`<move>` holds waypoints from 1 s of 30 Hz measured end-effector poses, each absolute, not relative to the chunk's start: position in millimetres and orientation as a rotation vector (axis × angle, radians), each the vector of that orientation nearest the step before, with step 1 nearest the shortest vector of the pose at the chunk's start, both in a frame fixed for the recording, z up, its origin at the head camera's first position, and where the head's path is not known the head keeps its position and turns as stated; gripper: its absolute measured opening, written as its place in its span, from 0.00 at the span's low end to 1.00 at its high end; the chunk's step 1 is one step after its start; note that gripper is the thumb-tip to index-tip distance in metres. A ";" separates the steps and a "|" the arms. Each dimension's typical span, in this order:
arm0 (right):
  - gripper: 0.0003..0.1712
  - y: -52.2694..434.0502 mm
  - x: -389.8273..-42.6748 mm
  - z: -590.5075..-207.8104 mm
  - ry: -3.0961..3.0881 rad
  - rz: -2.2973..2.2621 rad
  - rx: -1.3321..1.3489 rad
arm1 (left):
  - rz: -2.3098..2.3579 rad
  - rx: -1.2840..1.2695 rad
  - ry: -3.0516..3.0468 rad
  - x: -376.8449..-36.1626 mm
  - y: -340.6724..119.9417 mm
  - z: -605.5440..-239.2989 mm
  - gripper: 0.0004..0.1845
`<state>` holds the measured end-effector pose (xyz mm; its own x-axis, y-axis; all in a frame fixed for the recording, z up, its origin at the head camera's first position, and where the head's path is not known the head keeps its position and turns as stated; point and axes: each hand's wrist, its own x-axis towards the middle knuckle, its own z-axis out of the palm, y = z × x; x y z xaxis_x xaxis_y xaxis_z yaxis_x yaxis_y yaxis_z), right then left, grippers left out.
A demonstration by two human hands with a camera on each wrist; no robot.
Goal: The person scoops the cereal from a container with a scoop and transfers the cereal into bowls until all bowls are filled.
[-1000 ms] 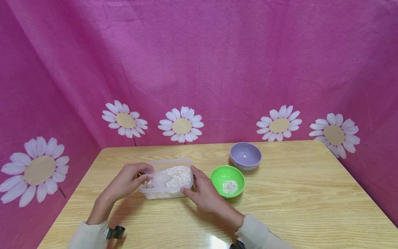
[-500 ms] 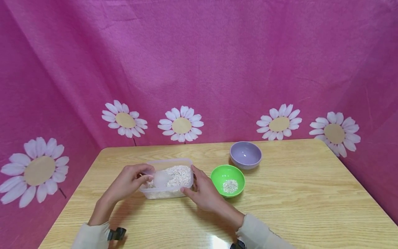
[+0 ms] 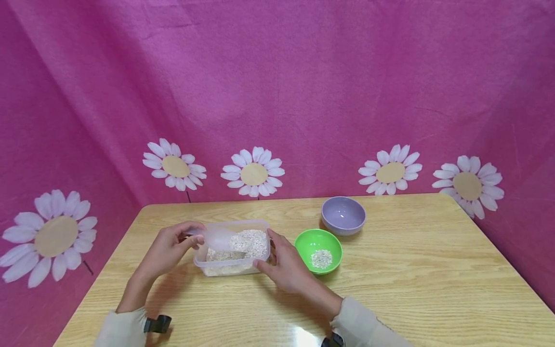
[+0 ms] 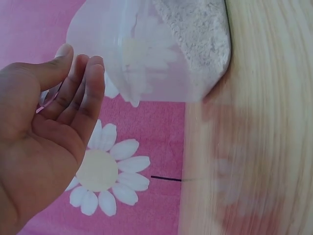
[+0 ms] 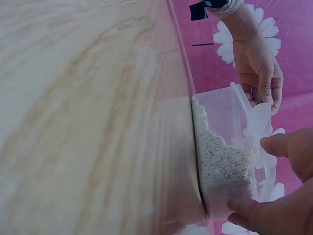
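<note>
**Scoop lifted over tub of oats, tub steadied from the right**

Draped all round: pink cloth backdrop (image 3: 303,86) with printed daisies, creased, running off every edge of the head view. Below it: wooden table (image 3: 412,279), near edge cut off by the frame, blurred to streaks in both wrist views.

On the table, left of centre: clear plastic tub (image 3: 234,250) of pale oats (image 3: 251,241), lower near wall partly hidden behind the right hand. Grain level hard to read through the cloudy wall; in the left wrist view only one corner of the tub (image 4: 195,44) visible. Just right of the tub: green bowl (image 3: 318,250) with a small heap of oats at the bottom. Behind that, near but apart: lilac bowl (image 3: 343,215), inside too glossy to make out any contents.

Right hand (image 3: 284,265): fingers fairly straight, spread against the tub's right wall and near corner, thumb on the near side, touching rather than wrapping; sleeve cut off at the bottom edge.

Left hand (image 3: 166,250): fingers curled, pinching the handle of a translucent scoop (image 3: 218,237), held over the tub's left end. Scoop bowl nearly see-through against the oats; load impossible to tell. Handle mostly hidden by fingertips (image 4: 93,73).
</note>
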<state>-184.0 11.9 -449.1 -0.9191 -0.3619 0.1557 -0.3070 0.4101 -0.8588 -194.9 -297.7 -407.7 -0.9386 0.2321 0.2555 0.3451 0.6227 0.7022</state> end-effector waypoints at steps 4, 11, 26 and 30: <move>0.50 14.2 -184.9 -445.1 2.634 -1.550 -0.595 | -1.244 -0.435 -2.665 -194.0 -302.3 -404.9 0.12; 0.49 18.6 -186.4 -434.2 2.546 -1.670 -0.539 | -1.321 -0.418 -2.607 -193.4 -306.1 -402.0 0.12; 0.48 62.3 -181.6 -419.1 2.672 -1.596 -0.483 | -1.451 -0.430 -2.518 -199.4 -287.5 -399.4 0.13; 0.47 80.2 -179.3 -417.2 2.716 -1.572 -0.487 | -1.494 -0.438 -2.508 -204.0 -274.5 -398.0 0.13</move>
<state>-179.3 80.2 -417.2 -0.9524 -0.2451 0.1813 -0.2793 0.4630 -0.8412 -204.0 -274.5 -398.0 -0.9383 0.1545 0.3093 0.3456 0.4486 0.8242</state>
